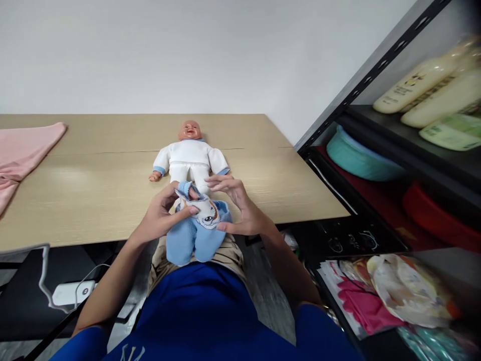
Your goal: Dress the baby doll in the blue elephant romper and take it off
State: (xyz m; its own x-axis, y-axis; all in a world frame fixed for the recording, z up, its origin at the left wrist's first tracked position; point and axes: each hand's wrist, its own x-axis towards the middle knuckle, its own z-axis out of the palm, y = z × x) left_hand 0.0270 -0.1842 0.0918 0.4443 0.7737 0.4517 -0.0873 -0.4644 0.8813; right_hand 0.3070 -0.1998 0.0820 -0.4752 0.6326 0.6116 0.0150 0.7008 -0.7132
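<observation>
A pair of soft light blue baby booties (196, 239), with a white animal-face patch on the upper part, is held in front of me at the table's near edge. My left hand (165, 208) grips its upper left side, thumb over the patch and fingertips at the opening. On the right, my right hand (240, 205) has its fingers stretched out and apart, with the thumb touching the blue fabric. Just beyond lies a baby doll (189, 155) on its back in a white outfit with blue cuffs. The doll's feet are hidden behind the booties and my hands.
The doll rests on a wooden table (93, 200). Pink cloth (26, 155) lies at the left. A black shelf unit (361, 113) on the right holds bottles (421, 85), a teal basin (361, 155) and a red basin (436, 215). A white device with a cable (71, 293) sits lower left.
</observation>
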